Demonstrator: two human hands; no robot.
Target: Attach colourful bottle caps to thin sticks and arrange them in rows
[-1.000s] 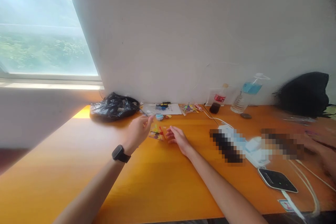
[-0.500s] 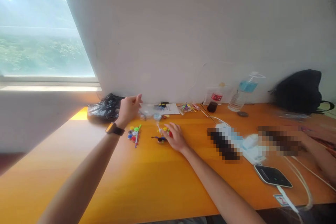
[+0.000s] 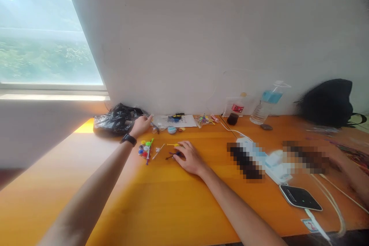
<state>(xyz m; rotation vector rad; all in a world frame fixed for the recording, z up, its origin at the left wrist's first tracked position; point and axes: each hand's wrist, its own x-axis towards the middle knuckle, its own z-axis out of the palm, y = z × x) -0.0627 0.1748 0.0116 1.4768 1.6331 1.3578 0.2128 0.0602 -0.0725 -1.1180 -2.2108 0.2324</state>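
Note:
My left hand, with a dark watch on its wrist, is at the back of the table beside a black plastic bag. Its fingers are drawn together; what they hold, if anything, is too small to make out. My right hand rests on the table, fingers apart and curved over small pieces. A yellow stick and a dark stick piece lie at its fingertips. Left of it are a white stick, a small cluster of coloured round pieces and a green-and-purple stick.
Along the wall are a printed sheet, a round blue-white container, a packet of coloured sticks, a cola bottle and a water bottle. To the right are a power strip, a black device and another person's arm.
My left hand has come down toward the table by the black bag. My right hand has shifted slightly nearer, and white and yellow sticks now show lying on the table beside it.

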